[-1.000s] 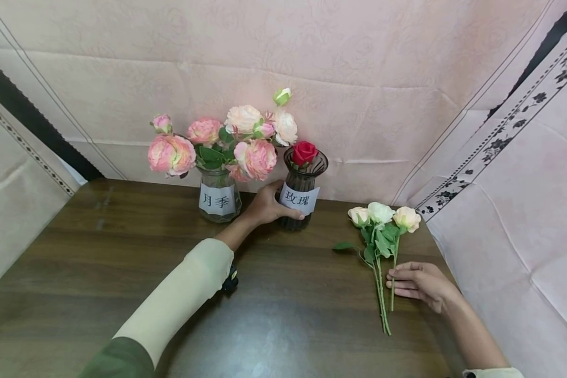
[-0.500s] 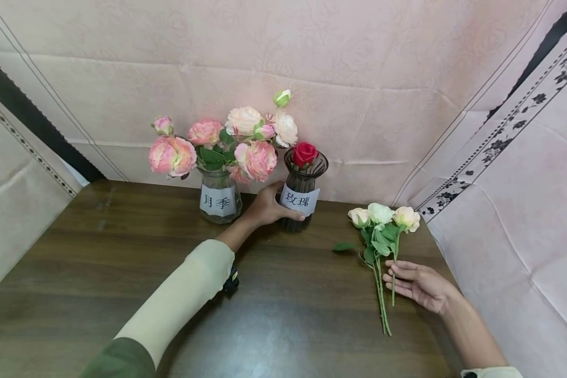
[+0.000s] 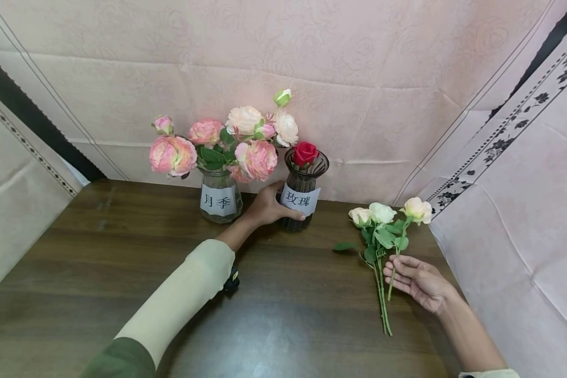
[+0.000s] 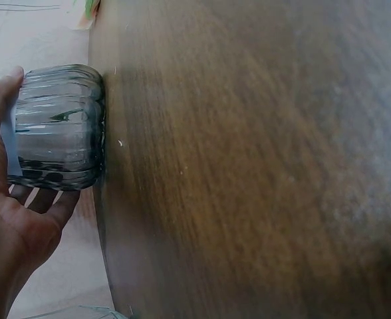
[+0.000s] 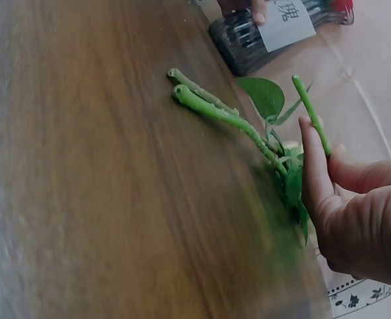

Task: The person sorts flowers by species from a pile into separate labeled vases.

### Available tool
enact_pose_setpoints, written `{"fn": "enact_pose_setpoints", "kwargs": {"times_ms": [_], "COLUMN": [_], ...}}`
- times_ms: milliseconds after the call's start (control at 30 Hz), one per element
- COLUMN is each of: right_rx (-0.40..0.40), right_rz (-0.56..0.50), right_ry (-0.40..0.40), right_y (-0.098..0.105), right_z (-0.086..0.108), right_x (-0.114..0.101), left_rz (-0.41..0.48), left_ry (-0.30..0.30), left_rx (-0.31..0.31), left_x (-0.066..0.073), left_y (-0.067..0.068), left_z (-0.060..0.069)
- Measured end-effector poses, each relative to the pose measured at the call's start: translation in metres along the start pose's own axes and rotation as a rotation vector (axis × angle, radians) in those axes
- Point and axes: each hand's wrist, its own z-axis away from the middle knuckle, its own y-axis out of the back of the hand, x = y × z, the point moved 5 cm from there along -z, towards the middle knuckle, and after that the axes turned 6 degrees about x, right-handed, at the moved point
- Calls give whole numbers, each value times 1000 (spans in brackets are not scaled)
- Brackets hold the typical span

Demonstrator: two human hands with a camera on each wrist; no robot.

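My left hand [image 3: 270, 206] grips the dark ribbed glass vase [image 3: 301, 181], thumb across its white paper label [image 3: 298, 199]. A red rose [image 3: 305, 154] stands in that vase. At the right, my right hand [image 3: 420, 281] pinches the stem of a pale yellow rose [image 3: 418, 210] between thumb and fingers; its bloom leans to the right. In the right wrist view the cut end of the held stem [image 5: 307, 106] points up past the fingers. Beside it lie a white rose [image 3: 381, 213] and a pale peach rose [image 3: 359, 216], stems on the table.
A clear glass vase [image 3: 219, 181] with a white label holds several pink and cream flowers [image 3: 257, 157], left of my left hand. Pink patterned cloth [image 3: 359, 94] hangs behind the brown wooden table [image 3: 123, 262]. A patterned side cloth [image 3: 515, 236] borders the right edge.
My right hand has lifted the pale yellow rose slightly; its bloom has shifted up and right, apart from the white rose. My left hand stays on the dark vase.
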Motion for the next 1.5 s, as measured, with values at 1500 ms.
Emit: {"fn": "enact_pose_setpoints", "kwargs": {"times_ms": [1500], "right_rx": [362], "right_rz": [-382], "right_ry": [524], "right_y": [-89], "right_z": [-45], "right_x": [-84], "left_rz": [27], "left_ry": [-33], "left_rx": [-10], "left_x": [6], "left_y": [-1], "left_z": [3]}}
